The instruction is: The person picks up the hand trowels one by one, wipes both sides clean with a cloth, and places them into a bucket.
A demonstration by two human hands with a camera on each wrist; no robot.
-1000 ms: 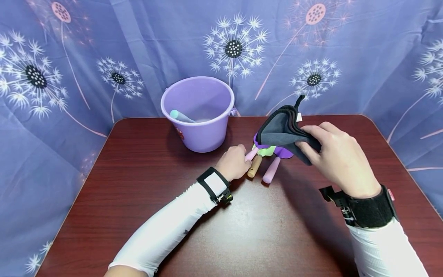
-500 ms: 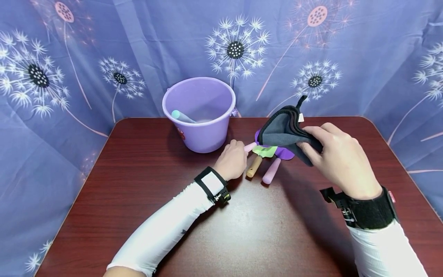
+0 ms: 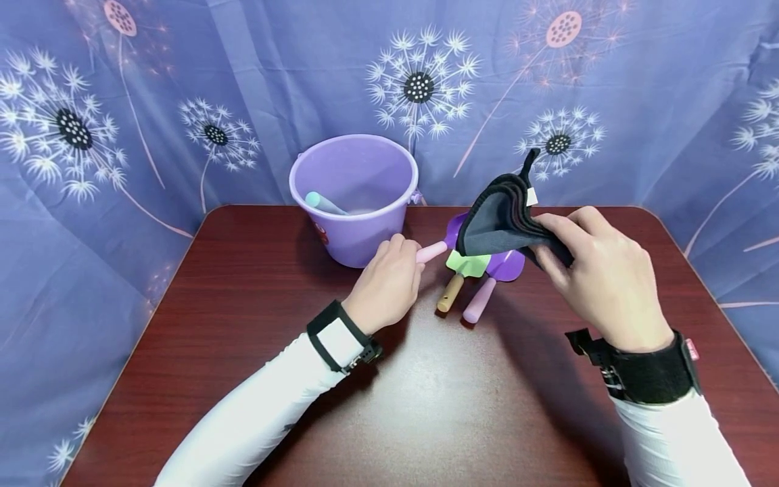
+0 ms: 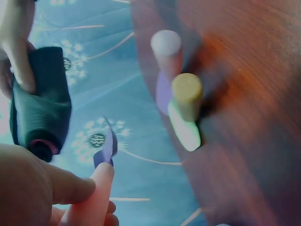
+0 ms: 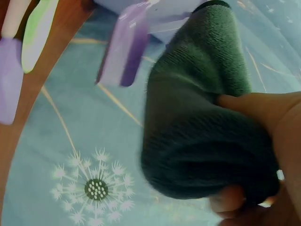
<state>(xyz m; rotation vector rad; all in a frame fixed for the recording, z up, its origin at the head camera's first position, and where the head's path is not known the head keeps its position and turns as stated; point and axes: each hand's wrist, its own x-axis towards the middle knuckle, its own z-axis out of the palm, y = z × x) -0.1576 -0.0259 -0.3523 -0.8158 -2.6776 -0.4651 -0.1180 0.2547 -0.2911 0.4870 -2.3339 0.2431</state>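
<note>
My left hand (image 3: 386,283) grips the pink handle of a small hand trowel (image 3: 432,252) with a purple blade. In the left wrist view the thumb presses along that handle, and the blade stands off the table. My right hand (image 3: 599,277) pinches a folded dark grey cloth (image 3: 502,223) with black edging, a hanging loop and a white tag. The cloth hangs over the blades and partly hides the held one in the head view. Below it on the table lie a green-bladed hand tool (image 3: 467,264) with a wooden handle and another purple trowel (image 3: 481,301) with a pink handle.
A purple bucket (image 3: 365,240) stands at the back, left of the tools. Inside it leans a teal-ended stick-like handle (image 3: 325,203). The dark red wooden table (image 3: 255,291) meets a blue dandelion-print curtain (image 3: 304,67) behind its back edge.
My left hand has drawn left and up with the pink-handled trowel, away from the other tools. The cloth in my right hand has shifted up slightly.
</note>
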